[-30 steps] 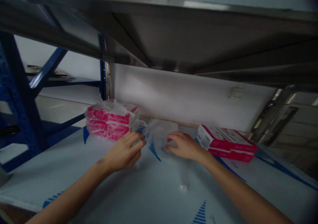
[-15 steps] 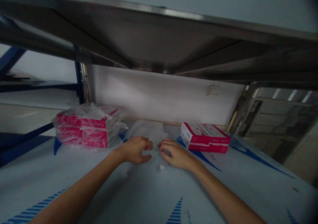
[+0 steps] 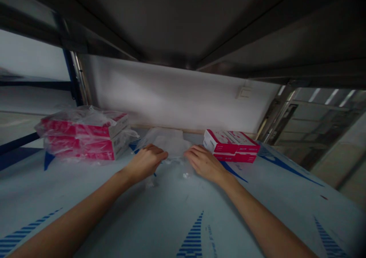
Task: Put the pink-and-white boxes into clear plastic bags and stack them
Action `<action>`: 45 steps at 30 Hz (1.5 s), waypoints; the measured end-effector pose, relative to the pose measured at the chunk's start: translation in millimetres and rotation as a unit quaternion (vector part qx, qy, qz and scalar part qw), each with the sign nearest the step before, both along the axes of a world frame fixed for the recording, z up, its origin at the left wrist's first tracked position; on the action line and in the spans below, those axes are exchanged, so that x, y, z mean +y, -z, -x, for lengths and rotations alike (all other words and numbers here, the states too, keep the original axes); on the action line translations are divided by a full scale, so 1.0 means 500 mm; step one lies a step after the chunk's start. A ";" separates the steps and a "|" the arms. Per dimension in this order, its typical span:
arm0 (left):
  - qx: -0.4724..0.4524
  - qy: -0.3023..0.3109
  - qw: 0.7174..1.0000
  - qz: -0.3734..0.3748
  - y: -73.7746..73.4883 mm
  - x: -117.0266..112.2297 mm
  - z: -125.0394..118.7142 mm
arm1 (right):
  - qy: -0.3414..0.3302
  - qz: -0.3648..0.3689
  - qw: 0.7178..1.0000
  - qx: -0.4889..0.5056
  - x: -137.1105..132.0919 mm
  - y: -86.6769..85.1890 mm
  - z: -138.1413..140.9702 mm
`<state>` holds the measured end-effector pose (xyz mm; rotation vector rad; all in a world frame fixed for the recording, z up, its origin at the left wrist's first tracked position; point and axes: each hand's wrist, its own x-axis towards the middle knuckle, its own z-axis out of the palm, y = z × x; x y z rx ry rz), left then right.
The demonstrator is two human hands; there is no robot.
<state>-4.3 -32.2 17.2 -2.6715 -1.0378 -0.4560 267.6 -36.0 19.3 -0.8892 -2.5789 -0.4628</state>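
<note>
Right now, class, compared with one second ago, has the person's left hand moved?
Yes, to the right: judged against the wrapped red boxes, the left hand sits farther away, with a wider gap between them.

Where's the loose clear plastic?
In the head view's middle, the plastic lies by the left hand and right hand, with wrapped boxes on its left and unwrapped boxes on its right.

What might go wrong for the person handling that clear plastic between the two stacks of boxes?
The clear plastic looks thin and might tear if the left hand and right hand, both at its near edge, pull apart.
The right hand is close to the unwrapped pink-and-white boxes and might nudge them.
</note>
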 end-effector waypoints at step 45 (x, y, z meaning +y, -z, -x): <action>-0.012 -0.179 0.981 -0.074 -0.004 -0.006 0.007 | 0.240 -0.028 0.970 -0.008 -0.036 -0.009 0.022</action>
